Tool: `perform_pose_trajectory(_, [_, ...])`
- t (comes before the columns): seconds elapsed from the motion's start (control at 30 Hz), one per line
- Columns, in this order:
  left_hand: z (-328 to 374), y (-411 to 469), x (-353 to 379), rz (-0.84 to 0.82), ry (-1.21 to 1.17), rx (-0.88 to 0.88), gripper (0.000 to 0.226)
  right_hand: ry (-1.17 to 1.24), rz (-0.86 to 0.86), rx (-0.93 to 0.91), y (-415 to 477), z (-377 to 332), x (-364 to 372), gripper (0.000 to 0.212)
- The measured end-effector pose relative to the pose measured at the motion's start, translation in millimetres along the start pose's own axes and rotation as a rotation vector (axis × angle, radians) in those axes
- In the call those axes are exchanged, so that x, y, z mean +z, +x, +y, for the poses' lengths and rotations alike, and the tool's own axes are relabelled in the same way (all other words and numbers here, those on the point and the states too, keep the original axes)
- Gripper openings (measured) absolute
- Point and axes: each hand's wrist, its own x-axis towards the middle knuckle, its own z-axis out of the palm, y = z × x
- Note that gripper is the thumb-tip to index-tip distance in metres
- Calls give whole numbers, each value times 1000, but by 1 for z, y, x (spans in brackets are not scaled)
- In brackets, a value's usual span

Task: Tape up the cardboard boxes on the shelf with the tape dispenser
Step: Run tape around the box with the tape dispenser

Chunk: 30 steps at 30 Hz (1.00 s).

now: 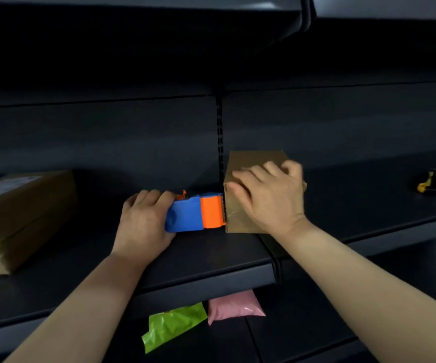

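Head camera looks down onto a dark metal shelf (211,255) where a small brown cardboard box (253,161) stands just right of the slotted upright in the back panel. Its flaps are closed, so its contents cannot be seen; a strip of clear tape (233,214) shines on its near face.

A blue and orange plastic tape dispenser (196,213) lies on the shelf with its orange toothed end touching the box's lower left edge. The left hand (143,224) is clenched around the dispenser's blue handle end, fingers curled over the top and the thumb side hidden beneath. The right hand (269,195) lies spread and flat across the top and near face of the small box, palm pressed against the cardboard, fingers loose and grasping nothing; its fingertips are blurred. The dispenser's blade sits just left of that hand's thumb, close but apart.

Far left on the same shelf rests a larger brown cardboard carton (25,216), also closed, with clear tape on its near corner and a pale label on top. Well apart to the right lies a small yellow and black tool (432,182), too blurred to identify.

Below the shelf, on a lower level, lie a green plastic bag (172,326) and a pink plastic bag (235,306), just beside each other, both closed.
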Motion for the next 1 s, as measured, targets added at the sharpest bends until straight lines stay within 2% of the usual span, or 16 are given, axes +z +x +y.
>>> perform_pose_trajectory(0.13, [1, 2, 2, -11, -9, 4, 55, 112, -10, 210, -18, 16, -3, 36])
perform_pose_trajectory(0.27, [0, 2, 3, -26, -17, 4, 56, 38, -128, 264, -2, 7, -14, 42])
perform_pose_trajectory(0.4, [2, 4, 1, -45, -32, -7, 56, 50, -341, 265, 29, -27, -22, 51])
perform_pose_trajectory(0.5, [1, 2, -2, -67, -36, -25, 55, 76, -586, 229, 40, -40, -16, 37])
perform_pose_trajectory(0.57, [2, 2, -3, -44, -61, 2, 49, 140, -602, 193, 38, -30, -17, 32])
perform_pose_trajectory(0.67, [8, 2, -5, 26, -99, 156, 43, 281, -631, 141, 29, -10, -34, 40])
perform_pose_trajectory(0.8, [13, 3, -8, 76, -89, 291, 39, 447, -636, 106, 21, 4, -52, 38])
perform_pose_trajectory(0.9, [9, 2, -9, 80, -91, 258, 38, 489, -606, 54, 18, 10, -54, 36])
perform_pose_trajectory(1.0, [-6, -1, -7, 29, -39, 106, 43, 642, -563, 41, 8, 31, -60, 36])
